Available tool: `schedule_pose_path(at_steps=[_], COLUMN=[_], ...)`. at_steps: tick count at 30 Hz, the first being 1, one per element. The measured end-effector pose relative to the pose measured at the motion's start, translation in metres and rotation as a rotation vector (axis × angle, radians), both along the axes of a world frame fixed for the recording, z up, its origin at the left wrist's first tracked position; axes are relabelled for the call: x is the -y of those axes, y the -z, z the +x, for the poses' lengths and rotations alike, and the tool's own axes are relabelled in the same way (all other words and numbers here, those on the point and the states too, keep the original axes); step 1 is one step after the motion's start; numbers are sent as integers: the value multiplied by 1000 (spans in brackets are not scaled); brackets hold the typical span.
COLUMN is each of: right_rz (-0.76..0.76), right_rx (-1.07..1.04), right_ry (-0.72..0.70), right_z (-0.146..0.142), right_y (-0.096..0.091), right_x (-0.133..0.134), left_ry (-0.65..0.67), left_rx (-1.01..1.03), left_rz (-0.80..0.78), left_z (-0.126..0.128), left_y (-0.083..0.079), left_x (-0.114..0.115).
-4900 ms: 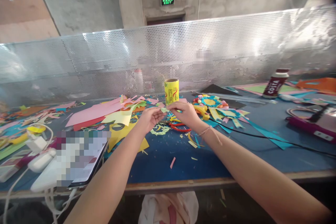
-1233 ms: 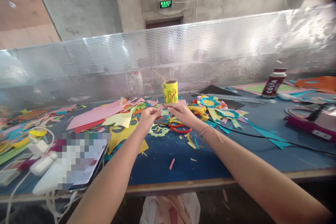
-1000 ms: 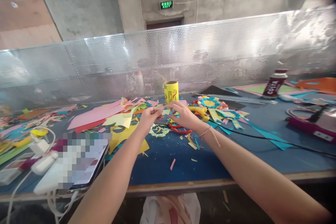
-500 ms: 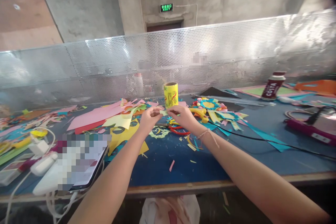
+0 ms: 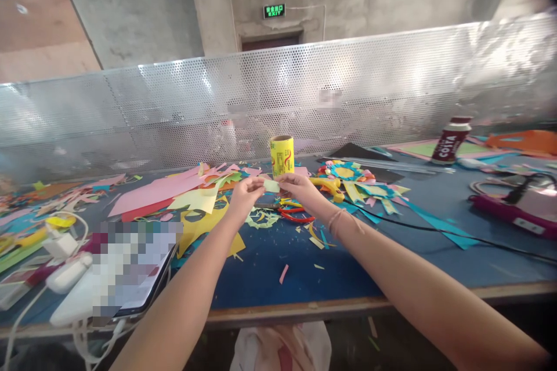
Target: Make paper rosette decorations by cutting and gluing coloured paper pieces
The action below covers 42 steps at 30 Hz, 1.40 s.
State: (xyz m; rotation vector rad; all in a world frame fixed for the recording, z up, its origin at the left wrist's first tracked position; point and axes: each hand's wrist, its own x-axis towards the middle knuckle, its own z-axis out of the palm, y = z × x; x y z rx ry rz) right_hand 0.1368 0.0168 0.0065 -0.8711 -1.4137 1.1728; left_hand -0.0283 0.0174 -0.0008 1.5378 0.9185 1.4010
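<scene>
A small pale green piece of paper [image 5: 272,186] is pinched between my left hand [image 5: 247,194] and my right hand [image 5: 300,188], above the middle of the table. Fingers of both hands are closed on its two ends. Just behind them stands a yellow roll of tape [image 5: 282,156], upright on its end. Beneath my hands lies a ring of pale green paper [image 5: 262,218], and red-handled scissors [image 5: 297,215] rest beside it, partly hidden by my right hand. Right of that hand is a yellow-handled tool [image 5: 331,188].
A paper rosette [image 5: 346,171] with ribbon tails lies behind right. Pink paper sheets [image 5: 152,192] and many scraps spread left. A phone [image 5: 145,278] with white cables is at the near left. A Costa bottle [image 5: 451,140] and a purple power strip [image 5: 513,217] stand right; a black cable crosses there.
The pale green paper has turned so that more of its face shows between my fingers. Both hands stay in nearly the same place; the view has shifted slightly.
</scene>
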Motion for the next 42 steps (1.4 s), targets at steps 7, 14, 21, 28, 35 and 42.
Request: schedule_pose_path(at_steps=[7,14,21,28,35,42], right_rz=[-29,60,223,72,52,106], right_rx=[-37,48,166,82,49,73], right_ry=[-68,-157,-46,-59,-19,-10], right_z=[-1,0,1,-4,-3,-2], right_y=[1,-4,-10,-1,2,1], right_x=[1,7,12,7,3,5], left_ry=[33,-2,-18,4,38,81], left_rx=[28,63,-34,-26,-31,70], left_rz=[-5,-39,-1,83,-117,-249], left_z=[0,-1,-2,1,5,6], left_y=[2,2,-5,-2,-7,-10], left_x=[0,-2,2,2,11,15])
